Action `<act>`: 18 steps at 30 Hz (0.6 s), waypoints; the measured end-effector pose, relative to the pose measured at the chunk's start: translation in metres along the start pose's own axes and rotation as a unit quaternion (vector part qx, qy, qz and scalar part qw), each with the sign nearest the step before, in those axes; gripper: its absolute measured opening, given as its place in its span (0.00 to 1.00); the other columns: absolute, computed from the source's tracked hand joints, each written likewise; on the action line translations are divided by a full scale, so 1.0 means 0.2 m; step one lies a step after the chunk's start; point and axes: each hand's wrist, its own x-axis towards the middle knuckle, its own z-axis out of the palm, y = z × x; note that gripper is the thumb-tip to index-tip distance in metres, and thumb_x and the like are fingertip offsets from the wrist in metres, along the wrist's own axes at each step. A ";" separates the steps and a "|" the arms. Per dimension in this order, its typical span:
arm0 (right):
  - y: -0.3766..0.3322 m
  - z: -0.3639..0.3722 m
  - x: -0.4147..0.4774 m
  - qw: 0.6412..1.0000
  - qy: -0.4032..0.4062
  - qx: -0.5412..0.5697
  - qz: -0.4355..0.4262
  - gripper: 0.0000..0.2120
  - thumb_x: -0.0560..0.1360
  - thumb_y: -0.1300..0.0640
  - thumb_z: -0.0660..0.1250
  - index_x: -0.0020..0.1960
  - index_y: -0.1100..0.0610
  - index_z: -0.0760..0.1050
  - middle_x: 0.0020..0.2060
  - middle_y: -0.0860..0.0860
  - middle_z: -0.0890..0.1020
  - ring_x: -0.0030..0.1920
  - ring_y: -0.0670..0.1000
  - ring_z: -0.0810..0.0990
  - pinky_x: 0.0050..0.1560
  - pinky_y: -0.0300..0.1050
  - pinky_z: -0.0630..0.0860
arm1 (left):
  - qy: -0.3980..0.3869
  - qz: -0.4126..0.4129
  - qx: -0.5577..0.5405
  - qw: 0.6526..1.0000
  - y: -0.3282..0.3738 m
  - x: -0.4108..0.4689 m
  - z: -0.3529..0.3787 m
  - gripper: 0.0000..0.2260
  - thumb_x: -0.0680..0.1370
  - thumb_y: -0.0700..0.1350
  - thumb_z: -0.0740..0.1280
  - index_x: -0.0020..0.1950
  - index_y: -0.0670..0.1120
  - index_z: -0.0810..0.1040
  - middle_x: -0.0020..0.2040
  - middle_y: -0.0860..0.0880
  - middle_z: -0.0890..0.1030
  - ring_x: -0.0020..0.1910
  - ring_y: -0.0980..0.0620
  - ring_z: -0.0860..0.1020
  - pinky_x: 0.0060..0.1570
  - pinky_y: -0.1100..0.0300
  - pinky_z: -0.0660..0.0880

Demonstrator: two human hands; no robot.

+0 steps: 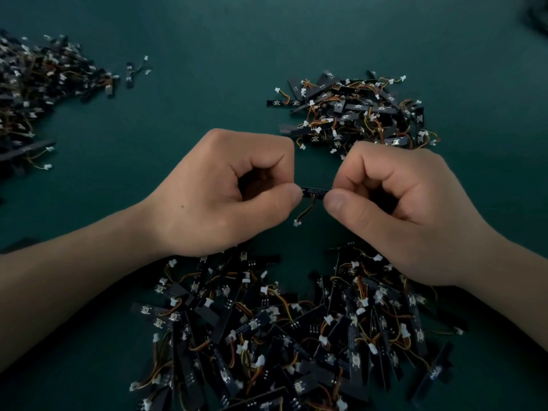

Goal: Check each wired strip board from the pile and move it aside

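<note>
Both hands hold one small black strip board [315, 193] edge-on between them, above the green table. My left hand [225, 191] pinches its left end with thumb and forefinger. My right hand [397, 212] pinches its right end the same way. A short orange and yellow wire with a white plug [297, 223] hangs down from the board. A big pile of black strip boards with wires [290, 330] lies right under and in front of my wrists. A smaller heap of the same boards [355, 114] lies beyond my right hand.
Another large heap of boards [32, 96] fills the far left, with a few loose boards [130, 75] beside it. The surface is a dark green mat [207, 69]. Something dark shows at the top right corner [536, 13].
</note>
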 end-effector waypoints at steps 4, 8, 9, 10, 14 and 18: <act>0.00 0.01 0.00 1.000 -0.010 0.002 0.005 0.09 0.79 0.50 0.67 0.40 0.48 0.73 0.28 0.48 0.76 0.26 0.46 0.71 0.27 0.32 0.66 | 0.000 0.003 -0.003 1.000 -0.01 0.00 -0.01 0.12 0.79 0.44 0.65 0.36 0.43 0.72 0.31 0.49 0.71 0.29 0.51 0.68 0.32 0.62 0.65; 0.01 0.01 0.01 0.999 -0.030 0.023 0.004 0.17 0.81 0.51 0.63 0.34 0.50 0.67 0.25 0.46 0.68 0.24 0.43 0.66 0.27 0.33 0.62 | 0.022 0.016 -0.012 1.000 -0.01 -0.01 -0.01 0.09 0.82 0.45 0.65 0.43 0.43 0.76 0.35 0.53 0.74 0.31 0.53 0.70 0.34 0.64 0.67; 0.02 0.01 0.01 0.999 -0.028 0.029 0.001 0.18 0.82 0.52 0.62 0.33 0.51 0.66 0.24 0.46 0.67 0.24 0.43 0.65 0.27 0.33 0.61 | 0.020 0.010 -0.015 1.000 -0.01 -0.01 -0.01 0.08 0.82 0.47 0.65 0.47 0.44 0.77 0.36 0.54 0.76 0.31 0.54 0.71 0.34 0.65 0.68; 0.02 0.01 0.01 0.999 -0.016 0.040 -0.003 0.19 0.81 0.53 0.62 0.32 0.51 0.65 0.24 0.46 0.66 0.24 0.43 0.64 0.27 0.35 0.61 | 0.013 -0.006 -0.024 1.000 -0.01 0.00 0.00 0.08 0.82 0.49 0.65 0.52 0.45 0.77 0.36 0.54 0.77 0.31 0.55 0.71 0.34 0.65 0.68; 0.05 0.00 0.02 0.990 0.093 0.104 0.009 0.16 0.83 0.55 0.60 0.36 0.52 0.70 0.26 0.48 0.69 0.26 0.48 0.65 0.28 0.43 0.62 | -0.063 -0.045 -0.016 0.997 -0.03 0.00 -0.01 0.15 0.81 0.54 0.66 0.64 0.49 0.77 0.35 0.52 0.77 0.29 0.52 0.71 0.33 0.63 0.68; 0.08 0.00 0.03 0.989 0.112 0.088 0.032 0.08 0.87 0.57 0.59 0.58 0.53 0.77 0.29 0.49 0.75 0.28 0.45 0.72 0.33 0.32 0.69 | -0.139 0.043 0.105 0.984 -0.02 -0.01 -0.01 0.16 0.78 0.53 0.73 0.65 0.52 0.82 0.46 0.57 0.79 0.43 0.54 0.78 0.45 0.53 0.75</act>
